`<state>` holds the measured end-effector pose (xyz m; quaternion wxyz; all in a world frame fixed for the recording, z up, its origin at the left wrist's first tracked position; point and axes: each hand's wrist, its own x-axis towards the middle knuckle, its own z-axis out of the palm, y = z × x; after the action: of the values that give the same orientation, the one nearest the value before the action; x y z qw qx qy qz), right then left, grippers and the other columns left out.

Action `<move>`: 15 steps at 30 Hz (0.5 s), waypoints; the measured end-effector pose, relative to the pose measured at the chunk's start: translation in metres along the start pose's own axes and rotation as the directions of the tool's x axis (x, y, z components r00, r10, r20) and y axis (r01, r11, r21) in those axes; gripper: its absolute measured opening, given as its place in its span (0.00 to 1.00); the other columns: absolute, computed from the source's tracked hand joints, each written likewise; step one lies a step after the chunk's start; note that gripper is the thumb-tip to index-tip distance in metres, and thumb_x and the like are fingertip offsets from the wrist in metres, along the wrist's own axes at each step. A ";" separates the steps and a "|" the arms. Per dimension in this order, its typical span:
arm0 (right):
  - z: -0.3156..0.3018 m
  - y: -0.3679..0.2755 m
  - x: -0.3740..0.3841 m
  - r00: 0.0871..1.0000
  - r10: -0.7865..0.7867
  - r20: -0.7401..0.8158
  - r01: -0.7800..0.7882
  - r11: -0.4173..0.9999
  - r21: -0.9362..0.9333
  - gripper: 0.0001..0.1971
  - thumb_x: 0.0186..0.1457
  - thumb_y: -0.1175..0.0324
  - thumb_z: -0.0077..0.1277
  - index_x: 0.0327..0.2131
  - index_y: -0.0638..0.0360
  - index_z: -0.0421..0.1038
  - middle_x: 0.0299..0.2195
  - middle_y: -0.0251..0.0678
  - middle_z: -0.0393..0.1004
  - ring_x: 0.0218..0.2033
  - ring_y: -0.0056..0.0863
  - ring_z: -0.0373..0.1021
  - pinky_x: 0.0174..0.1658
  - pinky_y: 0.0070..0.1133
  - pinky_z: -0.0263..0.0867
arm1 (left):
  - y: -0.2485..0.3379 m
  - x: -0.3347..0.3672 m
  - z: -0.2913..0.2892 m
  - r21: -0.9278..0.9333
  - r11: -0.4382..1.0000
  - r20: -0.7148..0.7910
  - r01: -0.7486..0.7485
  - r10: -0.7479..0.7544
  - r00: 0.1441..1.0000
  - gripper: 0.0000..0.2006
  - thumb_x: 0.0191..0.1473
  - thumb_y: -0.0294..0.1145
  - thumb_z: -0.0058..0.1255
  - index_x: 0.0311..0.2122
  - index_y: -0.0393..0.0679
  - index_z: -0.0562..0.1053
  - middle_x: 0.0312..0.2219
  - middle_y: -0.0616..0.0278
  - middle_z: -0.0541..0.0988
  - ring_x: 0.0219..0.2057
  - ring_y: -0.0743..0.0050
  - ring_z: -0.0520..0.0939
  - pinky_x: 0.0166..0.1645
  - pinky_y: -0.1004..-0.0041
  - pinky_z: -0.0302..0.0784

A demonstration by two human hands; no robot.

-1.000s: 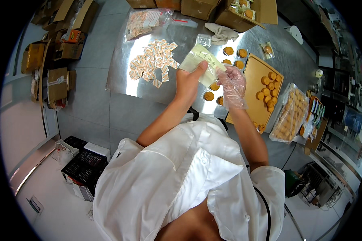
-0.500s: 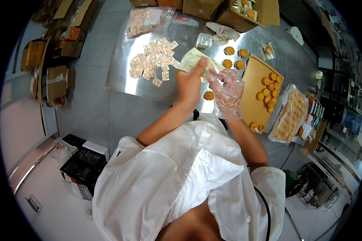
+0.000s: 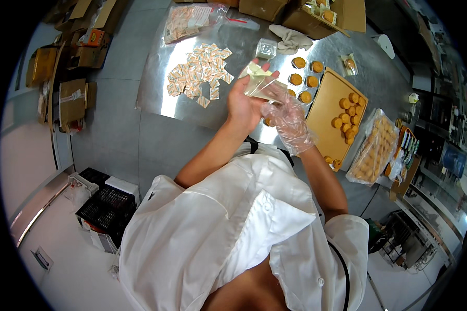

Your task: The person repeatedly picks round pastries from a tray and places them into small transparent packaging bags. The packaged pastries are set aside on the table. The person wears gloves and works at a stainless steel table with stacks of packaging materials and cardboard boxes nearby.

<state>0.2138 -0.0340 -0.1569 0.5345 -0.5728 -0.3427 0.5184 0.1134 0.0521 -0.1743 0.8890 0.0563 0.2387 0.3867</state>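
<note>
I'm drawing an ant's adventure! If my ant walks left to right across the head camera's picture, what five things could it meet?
Brown cardboard box → pile of little striped packets → pale yellow wrapper → tan tray → clear bag of round cakes.

Here we are, looking steeply down from the wearer's head, through the left of two side-by-side fisheye cameras, upright and unmirrored! The white shirt looms nearest, filling the lower middle; farther out come left hand and right hand, above centre. The metal table stretches away toward the top, straight edges bowing, black closing in at both sides.
</note>
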 end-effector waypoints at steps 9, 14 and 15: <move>0.008 0.015 -0.010 0.970 0.175 0.172 -0.197 0.973 0.122 0.35 0.57 0.64 0.54 0.65 0.53 0.50 0.40 0.36 0.75 0.29 0.17 0.71 0.29 0.15 0.68 | -0.002 0.016 -0.060 0.103 0.994 -0.531 -0.039 0.088 0.843 0.17 0.61 0.46 0.47 0.50 0.48 0.68 0.37 0.61 0.69 0.41 0.64 0.73 0.51 0.58 0.71; -0.052 0.094 -0.017 1.000 -0.014 0.022 0.022 0.906 -0.422 0.26 0.53 0.63 0.57 0.53 0.62 0.63 0.41 0.41 0.76 0.32 0.30 0.73 0.35 0.25 0.70 | 0.015 0.007 -0.098 0.051 0.993 -0.546 -0.110 0.119 0.829 0.16 0.61 0.46 0.47 0.43 0.45 0.69 0.34 0.62 0.69 0.39 0.66 0.72 0.49 0.62 0.71; -0.069 0.112 -0.019 0.983 -0.151 0.107 0.180 0.642 -0.746 0.27 0.51 0.64 0.58 0.53 0.62 0.63 0.41 0.42 0.76 0.34 0.34 0.73 0.37 0.28 0.70 | 0.018 0.003 -0.097 0.042 0.992 -0.555 -0.116 0.120 0.823 0.15 0.61 0.46 0.48 0.43 0.44 0.69 0.34 0.62 0.70 0.38 0.66 0.72 0.49 0.62 0.71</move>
<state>0.2578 -0.0908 -0.2681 0.2887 -0.6994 -0.5863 0.2892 0.0581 0.0584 -0.2560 0.7554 -0.0410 0.4841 0.4397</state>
